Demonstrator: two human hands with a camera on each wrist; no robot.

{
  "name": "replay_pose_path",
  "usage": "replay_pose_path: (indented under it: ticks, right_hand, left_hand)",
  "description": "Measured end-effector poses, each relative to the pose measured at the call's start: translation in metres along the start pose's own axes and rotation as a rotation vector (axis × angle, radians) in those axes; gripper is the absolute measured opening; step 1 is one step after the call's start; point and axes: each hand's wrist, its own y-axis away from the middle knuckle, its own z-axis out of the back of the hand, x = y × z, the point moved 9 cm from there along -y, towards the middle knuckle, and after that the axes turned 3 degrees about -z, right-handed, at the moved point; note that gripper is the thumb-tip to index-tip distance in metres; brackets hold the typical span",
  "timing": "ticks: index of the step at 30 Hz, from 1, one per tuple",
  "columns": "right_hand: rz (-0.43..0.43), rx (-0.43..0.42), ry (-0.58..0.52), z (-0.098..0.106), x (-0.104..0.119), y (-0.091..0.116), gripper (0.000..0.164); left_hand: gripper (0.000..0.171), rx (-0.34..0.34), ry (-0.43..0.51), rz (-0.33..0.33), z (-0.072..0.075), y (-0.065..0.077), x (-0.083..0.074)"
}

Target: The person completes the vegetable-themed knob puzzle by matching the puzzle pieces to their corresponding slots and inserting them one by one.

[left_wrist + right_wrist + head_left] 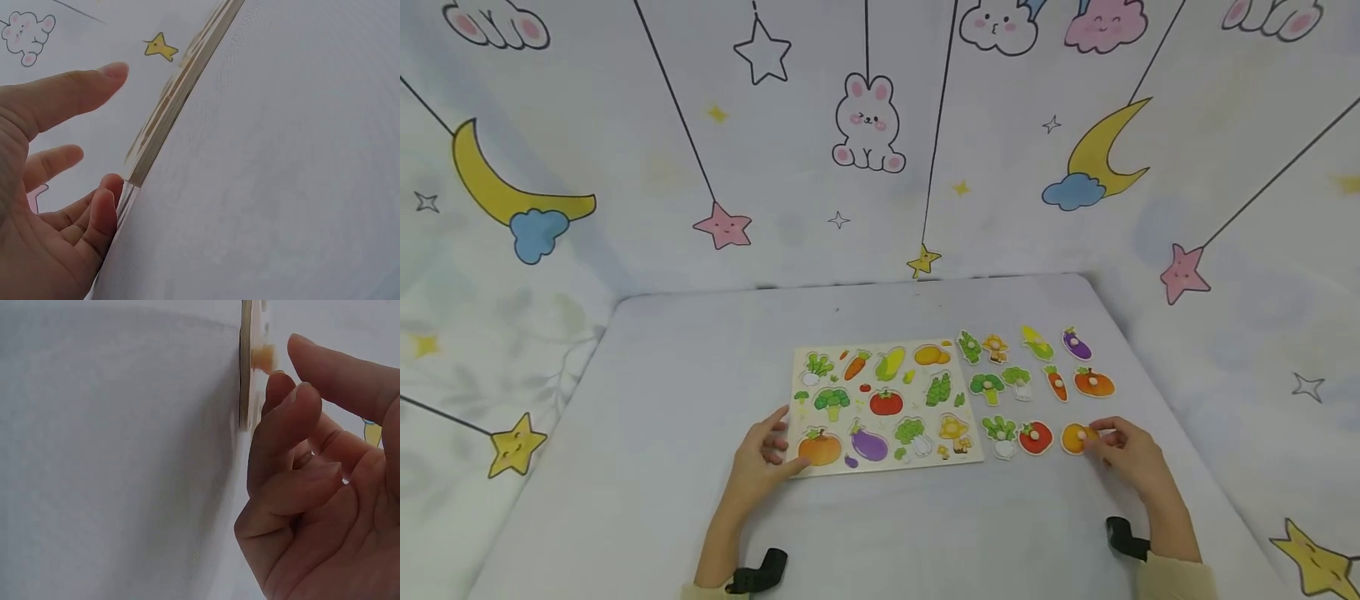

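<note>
A wooden vegetable puzzle board lies flat on the table, printed with vegetable pictures. My left hand rests at its lower left corner, thumb over the near edge and fingers loosely bent beside the left side. In the left wrist view the board's edge runs close to the fingertips. My right hand is at a yellow-orange knobbed puzzle piece, partly covering it. In the right wrist view, the thumb and bent fingers are around the wooden knob, with a gap between thumb and knob.
Right of the board lie several knobbed vegetable pieces, among them a tomato, a pumpkin, an eggplant and a corn. A white cloth covers the table. A patterned curtain hangs behind it.
</note>
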Motion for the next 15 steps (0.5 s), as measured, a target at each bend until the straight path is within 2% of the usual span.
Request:
replay_pose_path:
  ticks: [5, 8, 12, 15]
  right_hand:
    - [0.005, 0.035, -0.005, -0.006, -0.001, -0.004, 0.051]
    - [0.0, 0.031, 0.003, -0.008, 0.001, -0.007, 0.049]
    - [-0.01, 0.023, 0.022, -0.009, 0.002, -0.01, 0.045]
    - [-0.006, 0.019, 0.029, -0.01, 0.002, -0.012, 0.043]
  left_hand:
    - [0.082, 0.028, -0.08, 0.055, -0.002, -0.003, 0.006]
    - [0.079, 0.039, -0.114, 0.06, -0.004, -0.004, 0.007]
    - [0.076, 0.047, -0.147, 0.044, -0.004, -0.005, 0.005]
    - [0.077, 0.033, -0.24, -0.013, -0.002, -0.005, 0.0]
